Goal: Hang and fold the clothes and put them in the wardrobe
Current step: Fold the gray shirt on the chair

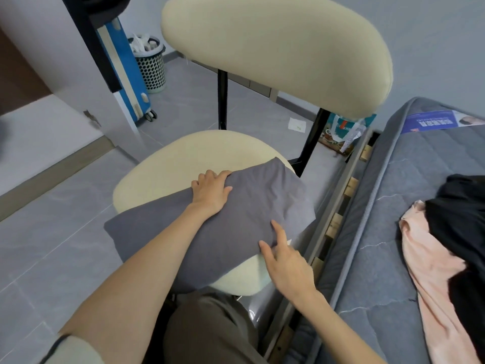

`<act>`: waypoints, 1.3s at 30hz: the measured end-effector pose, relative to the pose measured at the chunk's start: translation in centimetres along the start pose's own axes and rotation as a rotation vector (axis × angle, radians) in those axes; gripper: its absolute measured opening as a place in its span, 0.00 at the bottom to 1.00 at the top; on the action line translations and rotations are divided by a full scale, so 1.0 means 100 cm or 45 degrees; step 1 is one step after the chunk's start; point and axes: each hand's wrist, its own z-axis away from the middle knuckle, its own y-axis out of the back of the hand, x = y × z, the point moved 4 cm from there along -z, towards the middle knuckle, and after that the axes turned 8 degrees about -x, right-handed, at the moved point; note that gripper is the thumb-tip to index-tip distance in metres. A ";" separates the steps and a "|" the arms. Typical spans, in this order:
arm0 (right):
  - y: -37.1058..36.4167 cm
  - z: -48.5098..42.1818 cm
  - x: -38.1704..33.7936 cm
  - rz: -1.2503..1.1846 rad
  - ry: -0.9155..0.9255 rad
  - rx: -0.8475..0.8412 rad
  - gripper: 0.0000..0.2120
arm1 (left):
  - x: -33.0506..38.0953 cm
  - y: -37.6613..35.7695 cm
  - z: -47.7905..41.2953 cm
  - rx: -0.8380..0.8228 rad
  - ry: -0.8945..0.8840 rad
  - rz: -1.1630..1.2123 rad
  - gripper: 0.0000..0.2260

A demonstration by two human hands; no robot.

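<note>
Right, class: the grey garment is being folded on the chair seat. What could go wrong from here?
1. The grey garment overhangs the chair seat at its near-left and right corners, so it could slide onto the floor.
2. The rounded seat looks smaller than the garment, so folds may come out crooked.
3. The black garment and pink garment lie heaped on the mattress and may crease further.
</note>
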 end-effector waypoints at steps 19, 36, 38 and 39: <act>0.040 -0.141 -0.058 -0.957 -0.053 0.176 0.12 | -0.091 0.050 -0.005 0.269 0.338 1.176 0.29; 0.060 -0.135 -0.085 -1.154 0.246 -0.250 0.24 | -0.089 0.103 0.012 0.097 -0.125 1.022 0.11; 0.081 -0.123 -0.092 -1.100 0.341 -0.243 0.27 | -0.088 0.121 0.029 0.086 -0.142 1.060 0.15; 0.091 -0.116 -0.096 -1.083 0.379 -0.260 0.29 | -0.087 0.130 0.038 0.067 -0.162 1.071 0.18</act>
